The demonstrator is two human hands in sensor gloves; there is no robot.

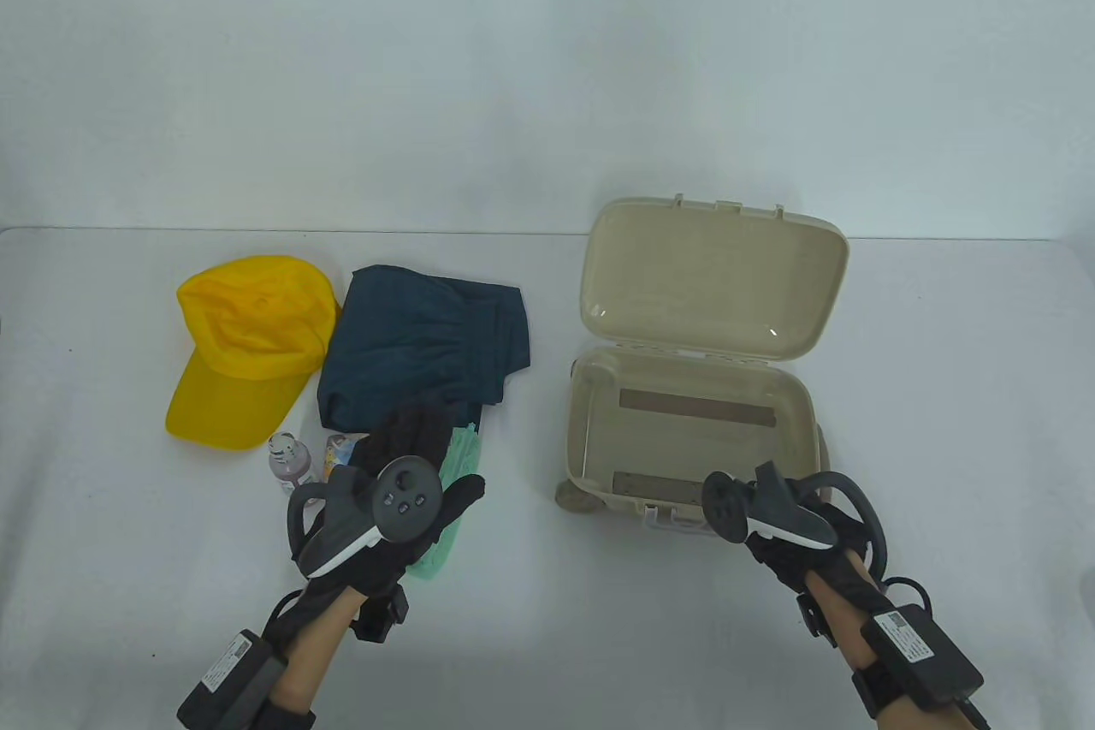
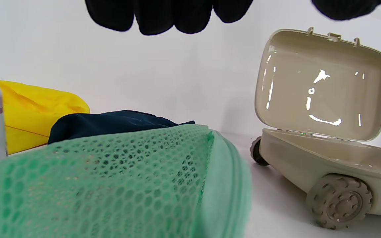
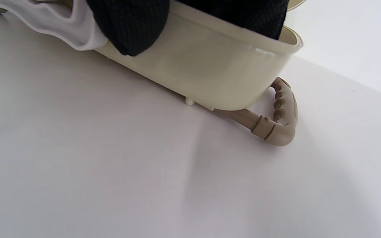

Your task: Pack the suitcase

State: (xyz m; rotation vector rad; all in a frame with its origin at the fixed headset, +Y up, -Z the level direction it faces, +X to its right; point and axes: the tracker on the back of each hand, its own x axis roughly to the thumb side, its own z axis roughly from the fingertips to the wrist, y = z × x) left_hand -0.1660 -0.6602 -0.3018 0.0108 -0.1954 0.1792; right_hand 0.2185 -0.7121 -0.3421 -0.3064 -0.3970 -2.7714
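Table view: the suitcase is lying open near the tabletop's right front edge, shell empty, lid standing up at the rear, long axis running left to right. Cap, shorts, bottle and mesh bag are waiting at left; packing is not yet begun. The left hand is hovering over the bag.

Left wrist view: fingers are hanging relaxed, gripping nothing.

Right wrist view: the right hand is gripping the suitcase's front wall; the handle is pointing right.

White worktop, loaded.
On it: yellow cap, folded navy garment, green mesh pouch, small bottle, open beige suitcase.
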